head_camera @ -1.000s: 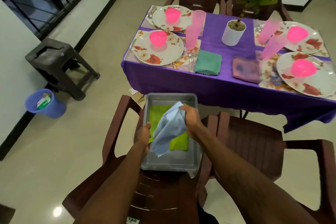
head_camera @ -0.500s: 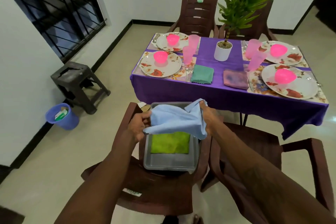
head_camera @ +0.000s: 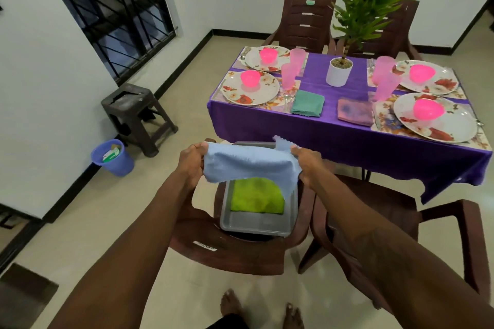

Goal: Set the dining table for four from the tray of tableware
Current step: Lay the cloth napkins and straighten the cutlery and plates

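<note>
A light blue cloth napkin (head_camera: 248,165) is stretched between my hands above the grey tray (head_camera: 256,226). My left hand (head_camera: 191,161) grips its left edge and my right hand (head_camera: 307,164) grips its right edge. A green napkin (head_camera: 256,196) lies flat in the tray, which sits on a brown chair (head_camera: 227,248). On the purple-clothed table (head_camera: 334,136) stand several floral plates with pink bowls and pink cups; a teal napkin (head_camera: 307,103) and a purplish napkin (head_camera: 354,112) lie near its front edge.
A potted plant (head_camera: 339,72) stands mid-table. A second brown chair (head_camera: 401,222) is to the right of the tray chair, two more behind the table. A dark stool (head_camera: 136,115) and a blue bin (head_camera: 112,157) sit by the left wall.
The blue napkin rose out of the tray and both hands have pulled it out wide between them. The view lifted toward the table.
</note>
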A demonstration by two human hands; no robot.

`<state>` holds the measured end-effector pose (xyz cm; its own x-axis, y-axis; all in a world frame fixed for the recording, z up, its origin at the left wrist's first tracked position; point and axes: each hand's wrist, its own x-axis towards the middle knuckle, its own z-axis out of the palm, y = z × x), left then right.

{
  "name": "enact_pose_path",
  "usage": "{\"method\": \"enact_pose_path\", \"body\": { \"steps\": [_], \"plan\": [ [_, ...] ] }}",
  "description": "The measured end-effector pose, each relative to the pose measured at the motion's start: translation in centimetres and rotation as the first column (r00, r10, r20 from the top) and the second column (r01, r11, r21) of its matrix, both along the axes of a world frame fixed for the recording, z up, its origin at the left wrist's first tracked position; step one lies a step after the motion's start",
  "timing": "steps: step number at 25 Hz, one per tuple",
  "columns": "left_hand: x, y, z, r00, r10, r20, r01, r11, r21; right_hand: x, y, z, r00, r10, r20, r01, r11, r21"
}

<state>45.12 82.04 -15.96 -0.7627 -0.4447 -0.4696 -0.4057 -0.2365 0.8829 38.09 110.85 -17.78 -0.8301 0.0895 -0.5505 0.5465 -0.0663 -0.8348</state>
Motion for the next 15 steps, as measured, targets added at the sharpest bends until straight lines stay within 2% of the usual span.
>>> {"method": "enact_pose_path", "body": {
  "steps": [3, 5, 8, 11, 15],
  "plan": [
    [1.3, -2.8, -0.3, 0.992, 0.097, -0.082, -0.100, 0.994, -0.039, 0.3, -2.3, 0.5, 0.992, 0.060, -0.110, -0.069, 0.994, -0.080],
    [1.6, -5.7, 0.6, 0.988, 0.093, -0.122, -0.104, 0.991, -0.082, 0.2, -4.1, 1.3, 0.971, 0.119, -0.209, -0.141, 0.986, -0.094],
    [1.7, -11.2, 2.0, 0.991, 0.049, -0.123, -0.055, 0.997, -0.049, -0.5, -7.7, 2.7, 0.914, 0.246, -0.324, -0.259, 0.966, 0.001],
    [1.8, -17.8, 3.1, 0.992, -0.036, -0.117, 0.033, 0.999, -0.029, -1.5, -13.2, 4.6, 0.866, 0.356, -0.352, -0.338, 0.934, 0.112],
    [1.7, -26.8, 4.5, 0.984, -0.150, -0.097, 0.139, 0.984, -0.109, -2.7, -21.2, 6.4, 0.787, 0.475, -0.394, -0.419, 0.880, 0.224]
  ]
}}
